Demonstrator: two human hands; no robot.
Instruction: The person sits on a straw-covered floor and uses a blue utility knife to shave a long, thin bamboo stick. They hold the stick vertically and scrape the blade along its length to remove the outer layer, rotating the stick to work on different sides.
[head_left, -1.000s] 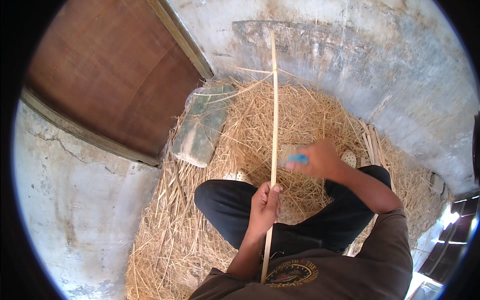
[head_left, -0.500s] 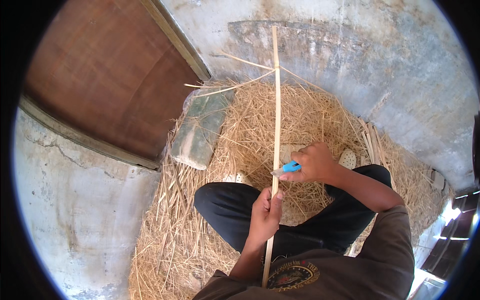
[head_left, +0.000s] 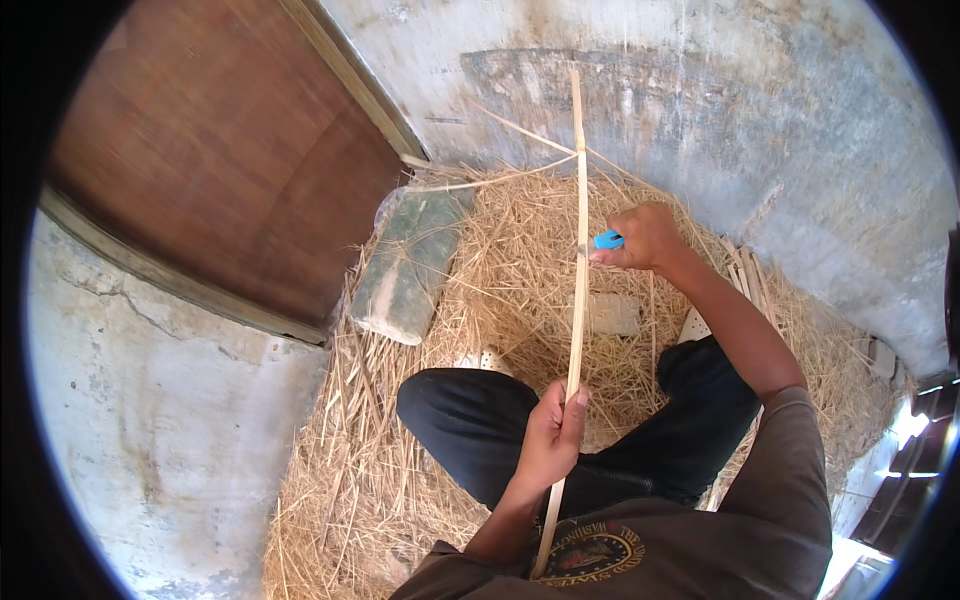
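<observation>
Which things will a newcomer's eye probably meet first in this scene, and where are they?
Probably the long pale strip running up the middle, its lower half in the grip of the left hand. Next comes the bright blue cutter in the right hand, at the strip's right edge. A brown panel stands at upper left.

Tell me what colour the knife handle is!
The knife handle is bright blue, clearest in the head view.

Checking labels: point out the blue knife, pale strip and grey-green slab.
Blue knife (head_left: 608, 240), head view, on its handle.
Pale strip (head_left: 578, 318), head view, on its middle stretch.
Grey-green slab (head_left: 410, 268), head view, on its upper face.
</observation>
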